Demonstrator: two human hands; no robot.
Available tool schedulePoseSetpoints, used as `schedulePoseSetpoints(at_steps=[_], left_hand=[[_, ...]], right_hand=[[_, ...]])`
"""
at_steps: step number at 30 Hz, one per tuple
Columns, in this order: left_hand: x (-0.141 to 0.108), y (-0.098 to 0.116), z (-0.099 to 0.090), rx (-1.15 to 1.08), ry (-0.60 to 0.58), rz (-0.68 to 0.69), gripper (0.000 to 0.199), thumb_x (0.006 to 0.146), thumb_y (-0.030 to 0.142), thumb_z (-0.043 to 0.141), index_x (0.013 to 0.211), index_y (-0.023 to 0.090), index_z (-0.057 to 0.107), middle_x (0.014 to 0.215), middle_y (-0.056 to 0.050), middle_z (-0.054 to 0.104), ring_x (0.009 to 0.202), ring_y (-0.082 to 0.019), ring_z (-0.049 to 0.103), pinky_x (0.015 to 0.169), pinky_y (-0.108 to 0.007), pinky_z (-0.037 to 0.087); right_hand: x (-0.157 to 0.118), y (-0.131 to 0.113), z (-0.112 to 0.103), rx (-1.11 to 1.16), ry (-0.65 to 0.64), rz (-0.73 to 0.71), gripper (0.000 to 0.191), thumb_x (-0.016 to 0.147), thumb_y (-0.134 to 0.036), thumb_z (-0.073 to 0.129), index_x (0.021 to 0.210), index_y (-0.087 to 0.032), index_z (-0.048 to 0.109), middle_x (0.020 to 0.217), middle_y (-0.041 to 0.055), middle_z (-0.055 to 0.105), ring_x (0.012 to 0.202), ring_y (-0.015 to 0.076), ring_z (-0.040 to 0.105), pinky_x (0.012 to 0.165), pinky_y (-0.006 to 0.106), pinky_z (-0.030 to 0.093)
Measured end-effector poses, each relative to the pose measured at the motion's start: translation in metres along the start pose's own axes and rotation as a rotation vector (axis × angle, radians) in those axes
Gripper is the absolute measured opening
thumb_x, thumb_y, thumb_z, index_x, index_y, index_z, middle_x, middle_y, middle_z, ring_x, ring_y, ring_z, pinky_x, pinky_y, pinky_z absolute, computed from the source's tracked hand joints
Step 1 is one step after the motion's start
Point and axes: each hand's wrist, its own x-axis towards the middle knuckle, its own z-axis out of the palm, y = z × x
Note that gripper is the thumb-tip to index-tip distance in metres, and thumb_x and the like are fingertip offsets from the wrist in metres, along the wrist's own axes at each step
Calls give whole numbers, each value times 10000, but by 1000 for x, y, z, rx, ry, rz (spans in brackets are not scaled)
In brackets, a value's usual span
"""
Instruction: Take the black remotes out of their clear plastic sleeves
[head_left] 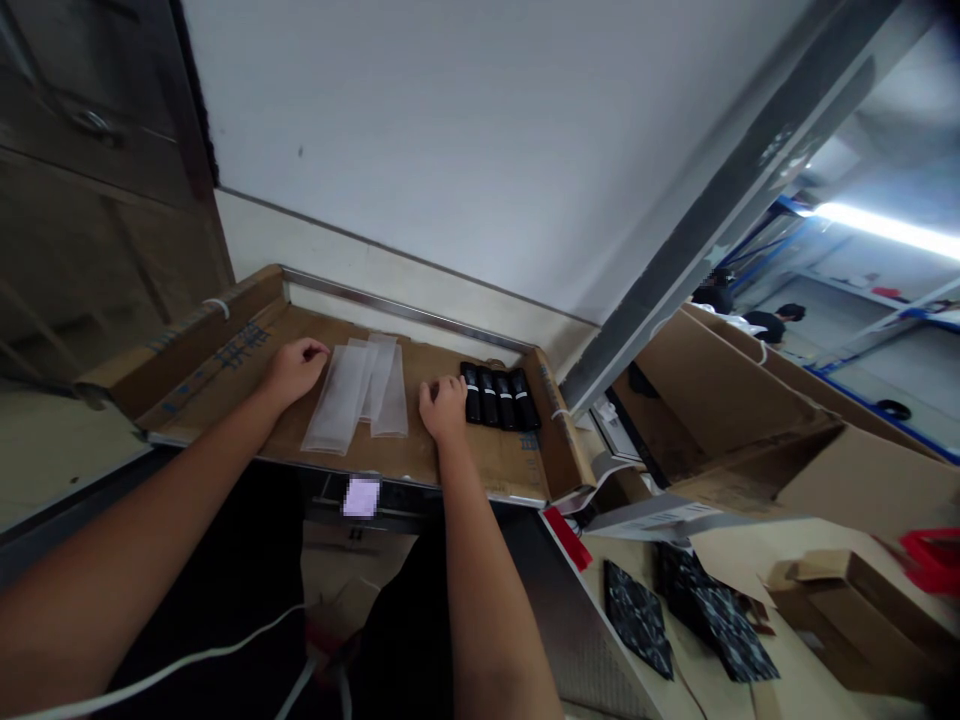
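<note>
My left hand (296, 370) rests on the cardboard-lined tray (247, 385), its fingers curled and nothing showing in them. Just right of it lie several clear plastic sleeves (334, 400), flat and overlapping like a fan. On the other side of the sleeves is my right hand (445, 408), its fingers bent closed over a dark spot that I cannot make out. Its fingertips come up against a row of slim black items (489, 395), each with a white band, lying side by side at the tray's right end. Their exact kind is too small to tell.
Raised cardboard edges (559, 420) border the tray, with a wall behind it. At right stand a large open carton (739, 400) and a smaller box (862, 610). Black patterned pouches (637, 615) lie on the lower surface. A white cable (202, 655) crosses my lap. People are in the background.
</note>
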Motion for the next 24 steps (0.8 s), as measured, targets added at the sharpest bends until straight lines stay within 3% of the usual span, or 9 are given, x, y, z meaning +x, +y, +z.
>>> schedulePoseSetpoints(at_steps=[6,13,18,24], left_hand=[[2,-4,1,0,3,6,226,811,334,564,913,215,728,921,-60,734,821,-221,644,794,-324,502],[0,-2,1,2,-5,-8,240,819,328,568,933,200,736,890,-58,729,778,-210,632,754,-308,493],[2,-4,2,9,2,8,229,822,308,561,926,200,734,912,-58,734,806,-207,638,763,-299,491],[3,-4,2,15,9,-6,236,816,302,556,925,196,735,914,-66,737,811,-218,646,766,-312,497]], right_hand=[[0,2,-1,-8,58,41,169,960,-287,575,931,-143,658,1023,158,701,1114,272,601,1206,484,260],[0,4,-4,28,18,29,185,964,-287,559,898,-152,667,964,146,706,1032,270,612,1130,438,353],[1,5,-3,20,76,92,176,958,-287,573,906,-146,667,983,155,711,1057,280,616,1180,485,285],[2,4,-2,-8,113,119,168,944,-274,577,873,-146,661,942,165,704,1033,289,621,1170,516,290]])
